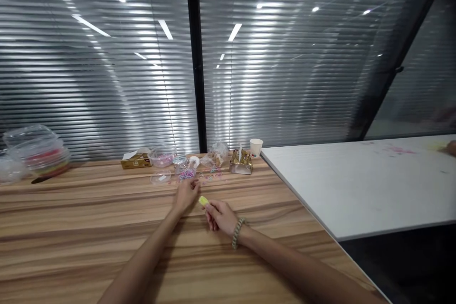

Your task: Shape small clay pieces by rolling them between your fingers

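Note:
Between the thumb and fingers of my right hand (221, 218) is a small flat yellow piece (203, 201), too small to identify. A beaded bracelet (238, 233) circles that wrist. My left hand (185, 194) reaches further forward, its fingers bent together beside small colourful bits (210, 178) scattered on the wooden table (89, 228). Whatever those fingertips hold, if anything, is too small to make out. Just beyond them a clear tub (187, 173) contains many pink, purple and blue bead-like pieces. A clear round lid (160, 177) lies to its left.
Along the back stand a gold box (136, 160), a clear bowl (162, 159), crumpled plastic bags (215, 154), a gold tissue pack (241, 161) and a paper cup (256, 147). Clear containers (44, 152) are stacked far left. Another person's hand (451, 147) shows over the white table (338, 190).

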{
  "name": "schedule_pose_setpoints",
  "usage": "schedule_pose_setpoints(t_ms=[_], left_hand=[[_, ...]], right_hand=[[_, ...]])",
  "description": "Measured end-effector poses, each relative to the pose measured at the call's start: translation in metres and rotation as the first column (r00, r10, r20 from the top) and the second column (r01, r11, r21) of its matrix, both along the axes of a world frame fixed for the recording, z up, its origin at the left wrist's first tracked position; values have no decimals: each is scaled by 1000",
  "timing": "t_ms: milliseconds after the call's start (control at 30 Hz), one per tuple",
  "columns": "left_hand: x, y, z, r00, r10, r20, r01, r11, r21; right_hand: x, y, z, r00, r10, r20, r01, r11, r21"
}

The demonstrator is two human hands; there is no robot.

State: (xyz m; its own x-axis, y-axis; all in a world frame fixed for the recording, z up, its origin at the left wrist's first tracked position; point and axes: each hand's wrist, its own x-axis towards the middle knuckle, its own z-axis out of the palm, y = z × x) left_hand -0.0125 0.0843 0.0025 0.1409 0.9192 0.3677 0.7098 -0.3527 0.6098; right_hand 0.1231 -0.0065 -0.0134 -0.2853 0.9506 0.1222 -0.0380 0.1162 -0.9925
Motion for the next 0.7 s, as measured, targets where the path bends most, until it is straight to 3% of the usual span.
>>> schedule_pose_setpoints(t_ms=[233,467,600,700], left_hand=[[-3,21,-7,997,75,-29,-76,997,-32],[-6,27,-7,991,134,-24,-136,988,-78],[-5,20,-4,997,75,31,-72,994,-80],[-4,-3,-3,994,-57,96,64,995,-71]], right_hand=[[-1,9,0,973,-194,-126,187,980,-68],[-1,12,1,945,-269,-183,251,961,-115],[0,12,1,935,-294,-199,279,955,-102],[3,13,-1,924,-327,-200,313,944,-102]])
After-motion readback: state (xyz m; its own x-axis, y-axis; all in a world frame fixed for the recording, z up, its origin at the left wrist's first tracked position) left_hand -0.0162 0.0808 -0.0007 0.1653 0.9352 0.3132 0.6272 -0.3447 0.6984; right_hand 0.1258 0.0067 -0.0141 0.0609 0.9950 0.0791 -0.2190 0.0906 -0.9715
